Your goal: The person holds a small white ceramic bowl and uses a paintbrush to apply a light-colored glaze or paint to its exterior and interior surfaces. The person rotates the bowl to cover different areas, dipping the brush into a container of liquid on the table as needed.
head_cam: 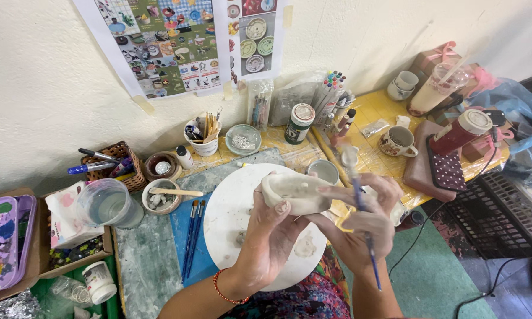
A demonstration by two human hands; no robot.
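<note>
Pale clay piece, a hollow unfired form, sits in the head view just above a round white turntable near the middle of the bench. The left hand cups it from below, thumb pressed along its near side and fingers wrapped over the top. The right hand steadies its other end with fingertips while pinching a blue-handled brush between thumb and fingers, the bristle end pointing up and away.

Judging by its matte, creamy look, the piece is probably soft or brittle, fairly light, and easily dented or cracked; it seems best held broadly around its thicker body, as the left hand does, rather than by a thin rim.

Around it the bench is crowded. Two more brushes lie on a blue mat left of the turntable, a clear water cup stands further left, and a small bowl with a wooden tool sits just beside the turntable. A purple paint palette lies at the far left. Behind stand a cup of tools, a green tin and a mug. A small pot stands close behind the hands, nearest to being knocked.
</note>
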